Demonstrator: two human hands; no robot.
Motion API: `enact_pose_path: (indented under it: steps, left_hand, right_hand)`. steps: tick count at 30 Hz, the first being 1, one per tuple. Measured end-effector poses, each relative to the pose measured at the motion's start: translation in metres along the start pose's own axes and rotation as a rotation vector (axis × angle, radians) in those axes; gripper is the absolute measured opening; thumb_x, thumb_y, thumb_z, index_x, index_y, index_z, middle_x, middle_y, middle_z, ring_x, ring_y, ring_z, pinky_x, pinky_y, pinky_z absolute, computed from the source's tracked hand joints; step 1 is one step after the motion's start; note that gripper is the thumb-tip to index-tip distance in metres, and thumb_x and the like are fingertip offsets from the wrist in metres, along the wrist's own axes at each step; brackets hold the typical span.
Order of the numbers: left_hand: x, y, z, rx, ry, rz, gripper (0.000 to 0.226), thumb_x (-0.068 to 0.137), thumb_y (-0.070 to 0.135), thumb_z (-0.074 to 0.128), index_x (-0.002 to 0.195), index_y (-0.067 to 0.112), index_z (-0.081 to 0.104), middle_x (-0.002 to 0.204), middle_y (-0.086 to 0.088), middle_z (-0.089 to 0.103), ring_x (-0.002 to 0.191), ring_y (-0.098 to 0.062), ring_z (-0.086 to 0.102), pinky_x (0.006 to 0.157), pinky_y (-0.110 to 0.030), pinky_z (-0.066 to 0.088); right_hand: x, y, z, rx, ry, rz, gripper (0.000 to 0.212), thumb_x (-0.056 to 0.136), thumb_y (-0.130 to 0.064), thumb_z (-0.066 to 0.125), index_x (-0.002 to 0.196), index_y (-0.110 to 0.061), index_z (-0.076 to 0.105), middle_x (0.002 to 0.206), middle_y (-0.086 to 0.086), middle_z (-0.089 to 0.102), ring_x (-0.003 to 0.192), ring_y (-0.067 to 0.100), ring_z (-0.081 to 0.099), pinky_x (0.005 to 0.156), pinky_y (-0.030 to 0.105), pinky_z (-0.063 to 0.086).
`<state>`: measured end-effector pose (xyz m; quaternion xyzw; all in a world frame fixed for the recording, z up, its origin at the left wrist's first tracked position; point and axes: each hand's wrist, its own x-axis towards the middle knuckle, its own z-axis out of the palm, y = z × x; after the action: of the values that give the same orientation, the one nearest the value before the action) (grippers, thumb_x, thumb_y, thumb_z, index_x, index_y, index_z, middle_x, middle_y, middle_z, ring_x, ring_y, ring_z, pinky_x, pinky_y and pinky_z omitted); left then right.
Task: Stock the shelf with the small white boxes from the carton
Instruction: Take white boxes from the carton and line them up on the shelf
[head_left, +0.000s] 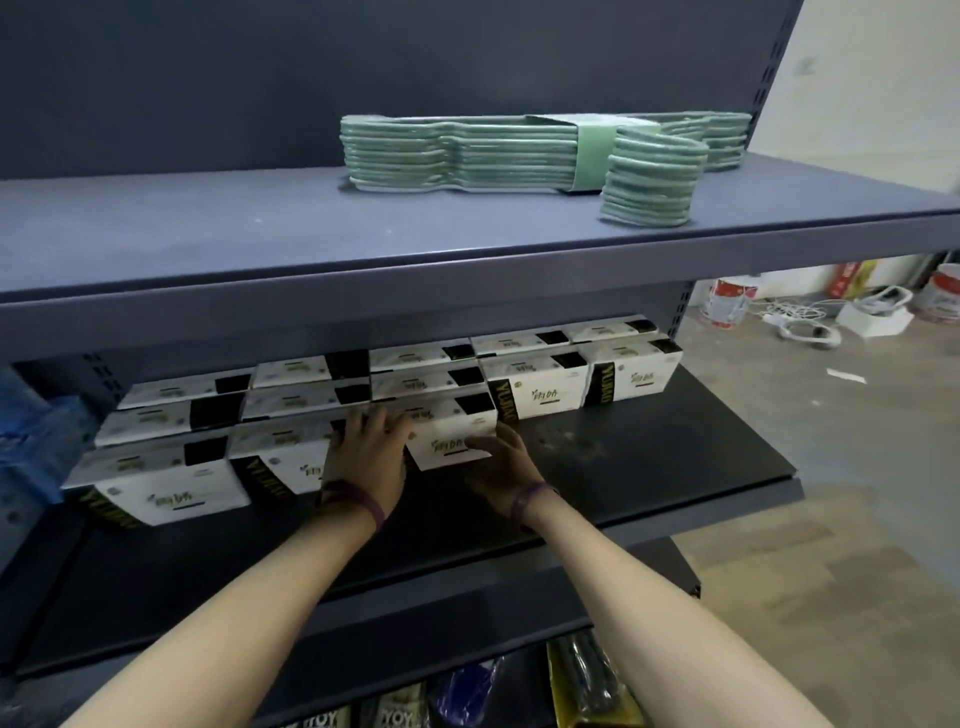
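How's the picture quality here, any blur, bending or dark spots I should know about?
Head view: wide-angle bending curves the upper shelf edge and the upright at the right; the middle shelf lies in the upper shelf's shadow, dim at its back; print on the white boxes is soft, barely legible; right hand fingers look slightly smeared; green hangers are evenly lit, without glare.
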<state>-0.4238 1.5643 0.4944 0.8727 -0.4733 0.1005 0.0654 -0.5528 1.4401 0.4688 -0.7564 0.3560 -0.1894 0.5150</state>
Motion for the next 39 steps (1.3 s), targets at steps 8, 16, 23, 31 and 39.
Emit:
enact_pose_path:
  steps: [8,16,23,31,39]
  left_hand:
    - [-0.026,0.140,0.007,-0.597,-0.140,0.256,0.035,0.089,0.024,0.051,0.124,0.022,0.052,0.128,-0.003,0.055,0.116,-0.024,0.052,0.097,-0.035,0.044]
    - [-0.113,0.324,0.129,-0.551,-0.668,0.533,0.043,0.088,0.024,0.050,0.131,0.026,0.045,0.128,-0.003,0.053,0.117,-0.022,0.051,0.101,-0.040,0.043]
    - [-0.170,0.438,0.291,-0.412,-1.047,0.368,0.049,0.089,0.024,0.050,0.137,0.024,0.039,0.137,-0.005,0.046,0.127,-0.023,0.044,0.108,-0.036,0.036]
    - [-0.255,0.470,0.495,-0.435,-1.301,0.035,0.044,0.092,0.018,0.050,0.134,0.027,0.041,0.136,-0.004,0.049,0.121,-0.021,0.051,0.103,-0.034,0.042]
    - [-0.299,0.480,0.640,-0.413,-1.247,-0.114,0.051,0.090,0.012,0.049,0.139,0.016,0.036,0.140,-0.008,0.046,0.125,-0.022,0.048,0.098,-0.026,0.036]
  right_hand:
    - [-0.079,0.064,-0.100,-0.151,0.217,0.034,0.037,0.082,-0.002,0.052,0.116,-0.012,0.065,0.118,0.008,0.067,0.113,0.022,0.060,0.097,0.025,0.043]
    - [-0.203,0.282,-0.207,-0.069,0.355,0.512,0.038,0.085,0.005,0.046,0.113,-0.012,0.064,0.112,0.004,0.067,0.105,0.014,0.061,0.091,0.021,0.044]
    - [-0.264,0.492,-0.226,-0.064,0.109,0.941,0.036,0.090,-0.009,0.048,0.123,-0.016,0.056,0.131,0.007,0.057,0.120,0.022,0.054,0.097,0.027,0.042]
    - [-0.276,0.718,-0.159,0.022,-0.177,1.192,0.045,0.097,-0.018,0.045,0.141,-0.016,0.036,0.140,0.008,0.047,0.118,0.025,0.054,0.089,0.032,0.048]
    - [-0.181,0.865,-0.042,-0.041,-0.216,0.919,0.073,0.085,-0.014,0.062,0.147,-0.022,0.024,0.152,0.004,0.029,0.139,0.030,0.027,0.112,0.042,0.032]
